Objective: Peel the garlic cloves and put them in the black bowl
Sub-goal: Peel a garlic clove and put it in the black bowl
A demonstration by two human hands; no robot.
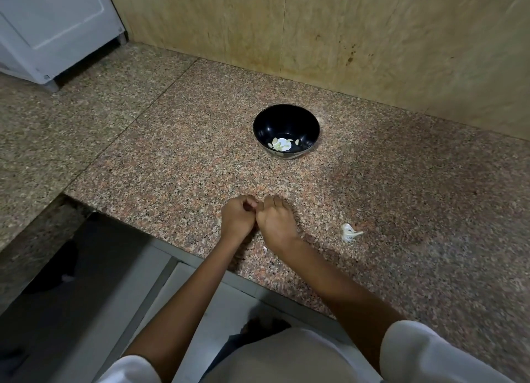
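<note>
A white sleeve (430, 354) and bare forearms reach over the worktop (401, 182) edge. The left hand (238, 216) and right hand (276, 220) meet, fingers curled inward. Whether they pinch a clove I cannot tell; it is hidden. The black bowl (286, 119) stands ahead, well beyond both and slightly rightward, holding peeled cloves (282, 144). A white garlic piece (350, 233) lies near the right hand, on its right.
</note>
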